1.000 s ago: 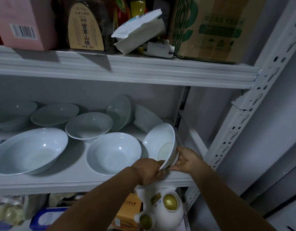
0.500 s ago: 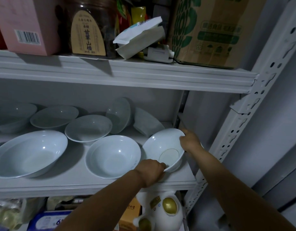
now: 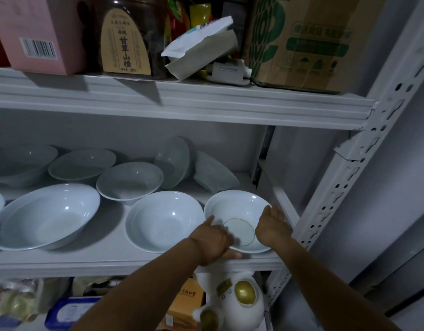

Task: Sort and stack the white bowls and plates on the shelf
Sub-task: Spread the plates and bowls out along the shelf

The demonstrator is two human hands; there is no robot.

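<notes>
The small white bowl [image 3: 239, 218] sits at the shelf's [image 3: 110, 259] front right corner, left hand [image 3: 214, 242] gripping its near rim, right hand [image 3: 273, 226] cupping its right side. Overhanging the edge, it could tip off. I count ten bowls, two leaning.

A grey metal shelf [image 3: 63, 261] carries white bowls [image 3: 164, 220] sitting upright, with two more tipped on edge [image 3: 174, 161] at the back.
</notes>
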